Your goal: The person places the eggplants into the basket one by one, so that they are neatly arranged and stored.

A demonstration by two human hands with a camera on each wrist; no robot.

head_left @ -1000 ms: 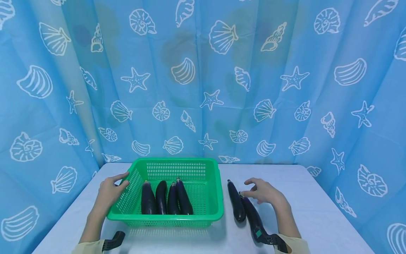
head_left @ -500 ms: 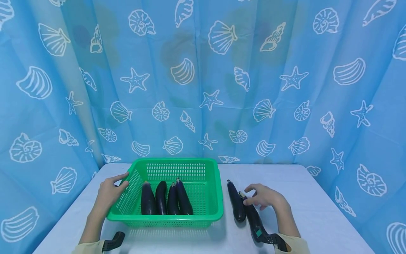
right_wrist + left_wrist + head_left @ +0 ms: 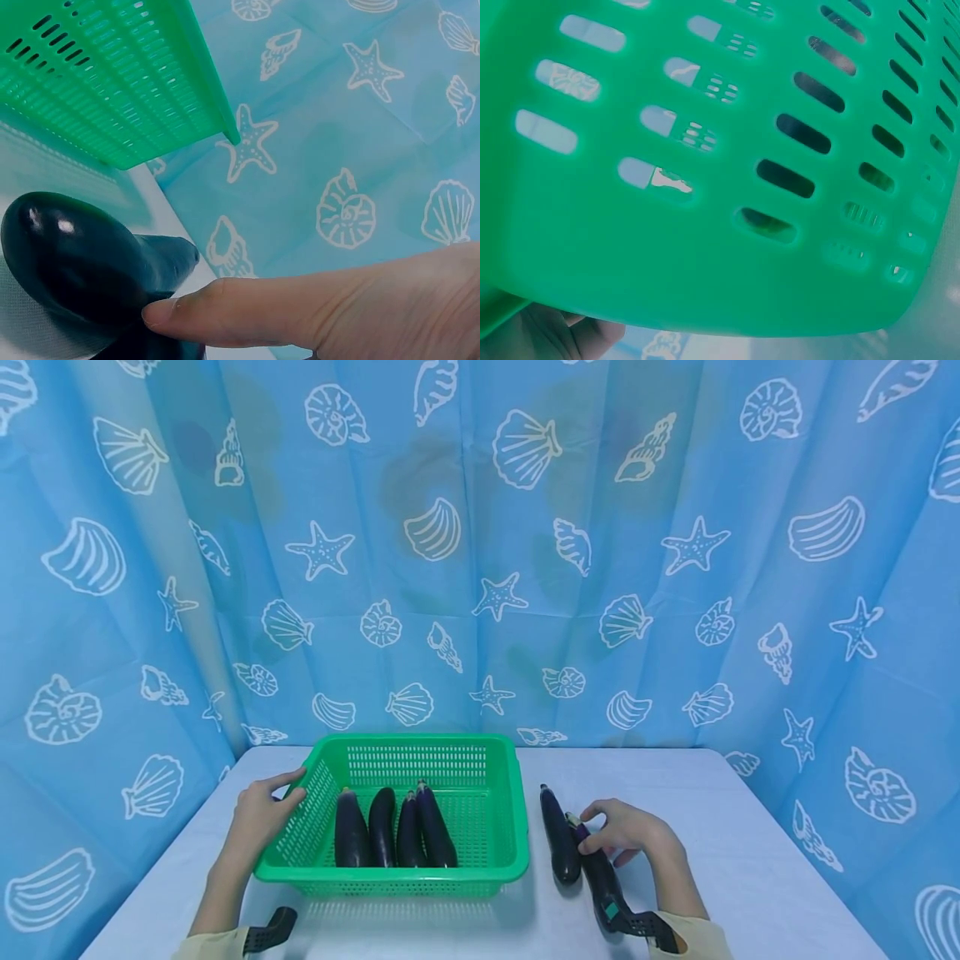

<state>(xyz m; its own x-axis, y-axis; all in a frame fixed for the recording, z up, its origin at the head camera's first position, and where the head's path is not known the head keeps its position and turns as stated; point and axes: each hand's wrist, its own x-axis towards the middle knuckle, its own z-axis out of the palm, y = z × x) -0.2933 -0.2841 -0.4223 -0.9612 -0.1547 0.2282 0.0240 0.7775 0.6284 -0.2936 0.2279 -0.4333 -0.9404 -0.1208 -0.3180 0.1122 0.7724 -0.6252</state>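
In the head view, a green slotted plastic basket (image 3: 392, 878) stands left of centre, with several dark purple eggplants (image 3: 350, 835) lying side by side in it. My left hand (image 3: 257, 814) holds its left rim between thumb and index finger; the left wrist view catches some fingers (image 3: 592, 336) at that rim. Right of the basket, two more eggplants lie on the table. My right hand (image 3: 626, 828) grips the nearer eggplant (image 3: 600, 878) by its upper part, thumb across the top. The other eggplant (image 3: 558, 839) lies just left of it. The right thumb (image 3: 225, 311) shows in the right wrist view.
A white-covered table (image 3: 720, 843) lies beneath everything. A blue curtain (image 3: 465, 568) printed with white shells and starfish hangs behind and at both sides. A black wrist mount (image 3: 651, 928) on the right forearm overlaps the nearer eggplant's lower end.
My right hand has lowered from above the nearer eggplant's stem end, and its thumb and fingers have closed round it. The left hand and basket have stayed put.
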